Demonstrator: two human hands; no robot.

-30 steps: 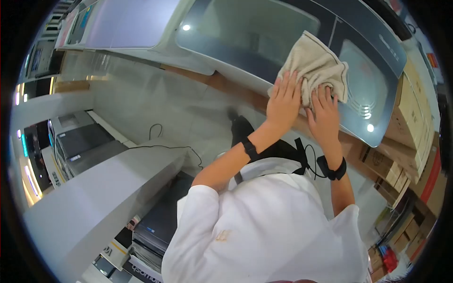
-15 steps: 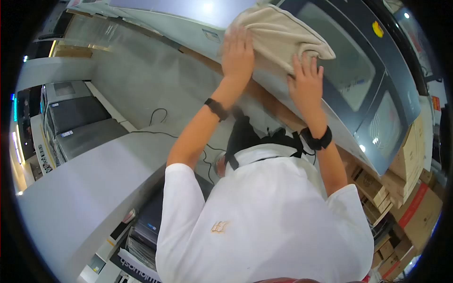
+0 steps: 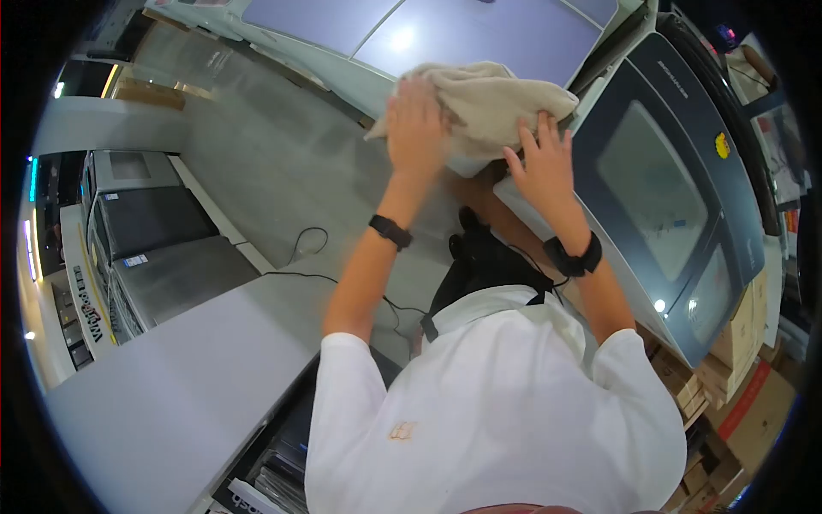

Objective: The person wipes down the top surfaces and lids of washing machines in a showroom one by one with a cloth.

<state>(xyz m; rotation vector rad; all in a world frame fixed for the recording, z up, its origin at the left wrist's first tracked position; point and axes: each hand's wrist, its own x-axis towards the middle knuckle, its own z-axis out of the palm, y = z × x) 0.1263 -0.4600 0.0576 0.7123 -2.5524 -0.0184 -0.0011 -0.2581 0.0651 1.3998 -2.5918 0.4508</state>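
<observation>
Stretching sideways, cloth [image 3: 492,101] meets left hand [image 3: 417,130] and right hand [image 3: 546,164], each grip unclenched.

I seem to be in an appliance shop: washing machines [image 3: 655,193] stand before me, cardboard boxes [image 3: 772,407] nearby.

Your left hand [image 3: 417,128]: blurred, on the beige cloth [image 3: 497,101]
Your right hand [image 3: 545,167]: fingers spread over its edge
Under cloth: lavender-topped appliance [image 3: 479,38]
</observation>
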